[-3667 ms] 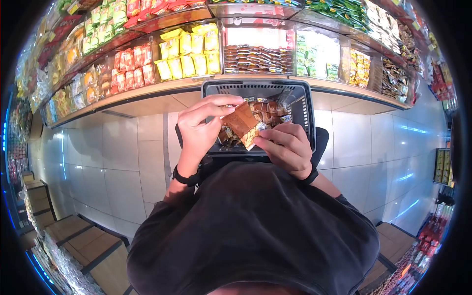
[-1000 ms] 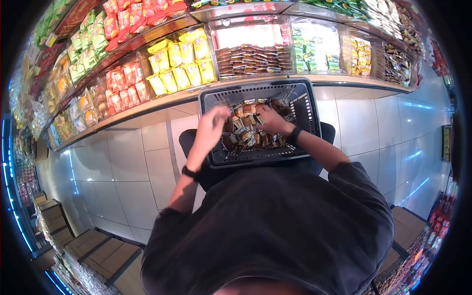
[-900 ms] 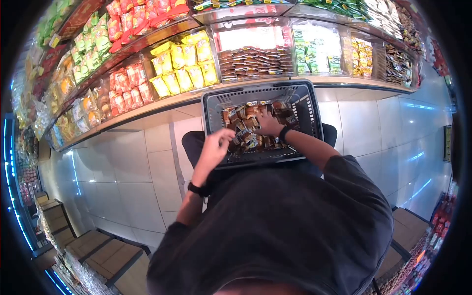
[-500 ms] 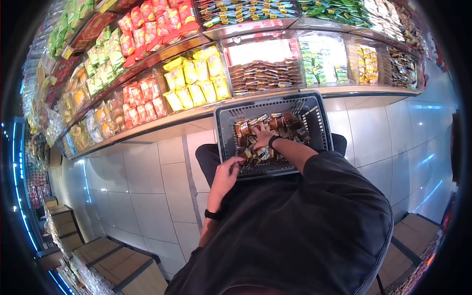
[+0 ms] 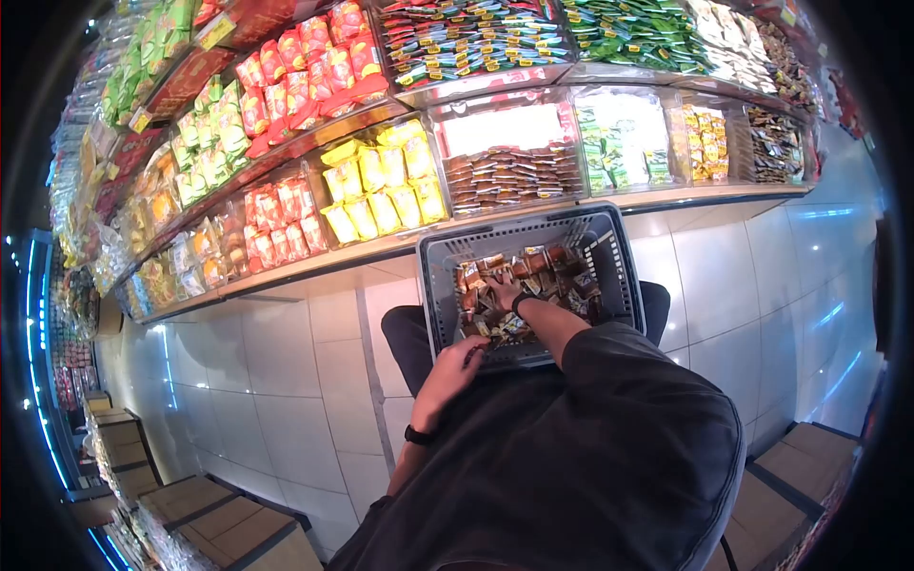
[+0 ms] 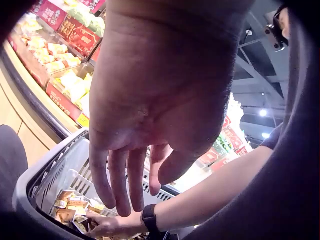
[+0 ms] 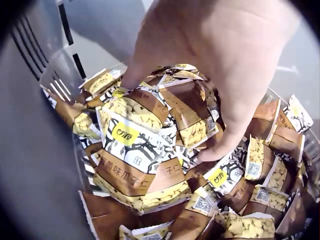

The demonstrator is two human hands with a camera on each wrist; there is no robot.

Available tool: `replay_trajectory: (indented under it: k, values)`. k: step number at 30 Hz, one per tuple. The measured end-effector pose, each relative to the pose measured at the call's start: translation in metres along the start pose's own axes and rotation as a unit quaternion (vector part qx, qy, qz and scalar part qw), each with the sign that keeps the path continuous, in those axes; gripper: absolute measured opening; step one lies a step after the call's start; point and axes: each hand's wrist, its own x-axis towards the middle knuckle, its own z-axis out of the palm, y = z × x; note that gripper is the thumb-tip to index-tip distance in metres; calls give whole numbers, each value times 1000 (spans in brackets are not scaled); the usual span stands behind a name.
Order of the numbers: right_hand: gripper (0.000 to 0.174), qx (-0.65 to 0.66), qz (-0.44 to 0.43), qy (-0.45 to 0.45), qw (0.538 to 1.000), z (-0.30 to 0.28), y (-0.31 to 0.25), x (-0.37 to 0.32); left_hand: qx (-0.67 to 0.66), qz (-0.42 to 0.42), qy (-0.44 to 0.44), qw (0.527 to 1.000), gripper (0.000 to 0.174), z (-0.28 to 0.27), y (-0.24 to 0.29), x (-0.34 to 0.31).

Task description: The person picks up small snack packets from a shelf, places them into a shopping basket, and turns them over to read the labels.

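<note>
Head view: the grey basket (image 5: 457, 249) is standing between the person's knees at centre, below the shelf (image 5: 666, 197). Brown packets (image 5: 547, 276) are lying in a loose heap inside it. The right hand (image 5: 505, 290) is reaching into the basket and resting on the heap, its grip spread. The left hand (image 5: 450, 369) is hovering at the basket's near left corner; contact with the rim cannot be confirmed. Yellow bags (image 5: 386, 181) and a stack of flat brown packs (image 5: 514, 176) are occupying bins beyond the basket. Wristbands (image 5: 417, 436) are showing on both arms.

Left wrist view: the left hand's grip is hanging relaxed, fingers pointing down and slightly parted, holding nothing. Behind it, the right hand is appearing at lower left, among the packets.

Right wrist view: the right hand is coming down from the top, thumb at left and fingers at right, spread over several packets. Printed wrappers with yellow labels are facing up at centre. The slotted basket wall is showing at upper left.
</note>
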Motion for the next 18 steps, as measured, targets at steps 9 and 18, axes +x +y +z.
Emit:
replay_trajectory:
  k: [9,18]
  values:
    - [77,-10,-27,34,999,-27,-53,-89,8,2,7,1000,26,-1,-2,2]
    - [40,288,-207,53,933,-51,-15,-88,-75,30,109,991,21,-8,-16,1]
